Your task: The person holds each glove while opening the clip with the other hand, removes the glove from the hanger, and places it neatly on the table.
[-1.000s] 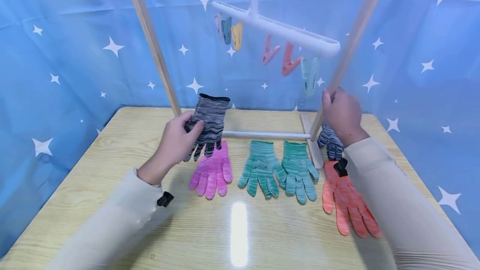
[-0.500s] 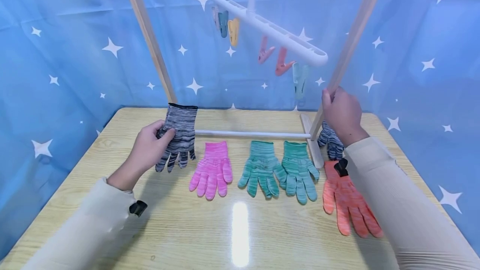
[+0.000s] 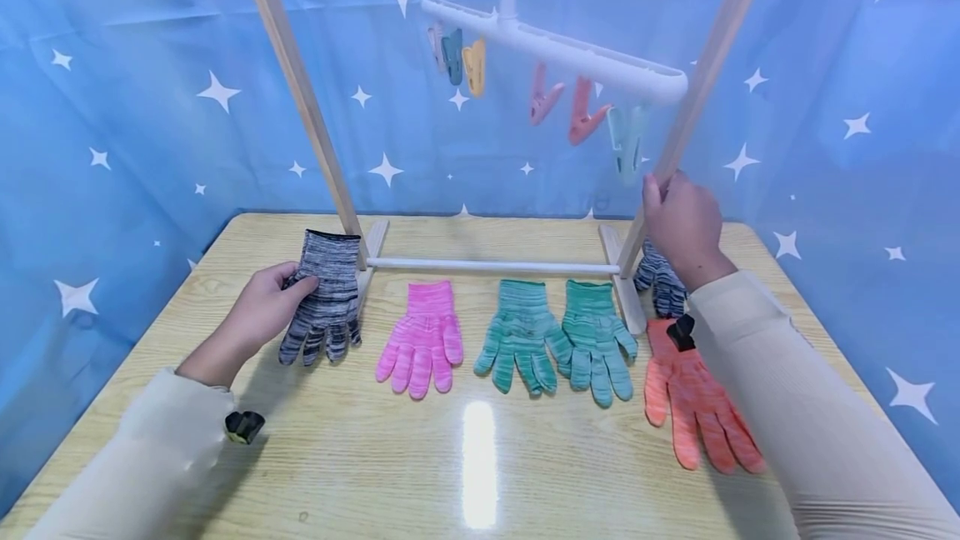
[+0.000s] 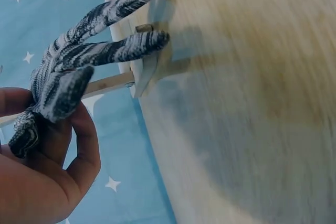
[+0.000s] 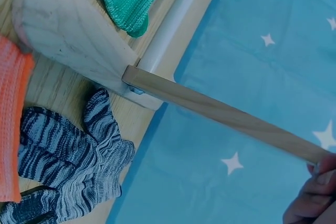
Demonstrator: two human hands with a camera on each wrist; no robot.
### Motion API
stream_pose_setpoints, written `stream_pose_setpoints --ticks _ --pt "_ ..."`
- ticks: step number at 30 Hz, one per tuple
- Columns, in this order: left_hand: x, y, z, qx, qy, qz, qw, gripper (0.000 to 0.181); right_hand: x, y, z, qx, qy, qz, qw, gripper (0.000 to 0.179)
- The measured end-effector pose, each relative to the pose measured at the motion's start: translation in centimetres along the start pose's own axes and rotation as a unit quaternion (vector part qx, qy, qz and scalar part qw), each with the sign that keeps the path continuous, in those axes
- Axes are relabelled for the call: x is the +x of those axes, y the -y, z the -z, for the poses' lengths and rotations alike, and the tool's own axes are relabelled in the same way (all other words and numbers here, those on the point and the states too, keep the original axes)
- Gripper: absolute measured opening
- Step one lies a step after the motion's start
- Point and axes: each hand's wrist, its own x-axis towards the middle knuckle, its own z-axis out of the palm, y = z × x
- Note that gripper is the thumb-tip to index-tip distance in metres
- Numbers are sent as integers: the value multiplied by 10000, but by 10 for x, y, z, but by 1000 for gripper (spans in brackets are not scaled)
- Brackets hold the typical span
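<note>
At the left of the head view, my left hand (image 3: 262,307) pinches a black-and-grey striped glove (image 3: 326,290) between thumb and fingers. In the left wrist view the glove's fingers (image 4: 113,51) stick out above the table. My right hand (image 3: 684,223) grips the right wooden post (image 3: 708,65) of a rack; the right wrist view shows its fingertips (image 5: 320,187) on that post. Below it lies another striped glove (image 5: 79,156), partly hidden in the head view. A pink glove (image 3: 422,340), two green gloves (image 3: 522,336) and an orange glove (image 3: 693,398) lie flat on the table.
A white hanger (image 3: 555,48) with several coloured clothespins (image 3: 474,67) hangs between the posts. The left post (image 3: 300,82) and a white crossbar (image 3: 495,266) complete the rack's visible frame. The wooden table (image 3: 390,473) meets a blue starry backdrop (image 3: 465,165).
My left hand has carried the striped glove left and lower, away from over the pink glove. The hanger has swung a little. My right hand stays on the post.
</note>
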Motion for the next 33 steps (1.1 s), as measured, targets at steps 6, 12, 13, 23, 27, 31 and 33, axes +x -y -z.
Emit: stream_pose_setpoints --ticks 6,12,13,23,27,31,33 --pt "3 8 1 33 77 49 10000 53 0 1 1 31 10 -55 10000 62" --pt "7 20 4 736 148 20 9972 41 0 2 1 3 -35 -8 10000 60" --pt "8 22 4 855 186 -7 9962 38 0 2 1 6 -44 6 10000 60" --pt "13 36 1 1570 594 -129 9857 26 -1 2 0 4 -14 15 10000 59" --pt "15 37 0 1656 586 -59 9844 30 -2 2 1 -25 -45 20 10000 57" --pt "17 41 1 1675 650 256 9834 25 -2 2 1 9 -47 24 10000 58" --pt "17 43 1 1686 678 376 9826 29 -2 2 1 32 -34 26 10000 60"
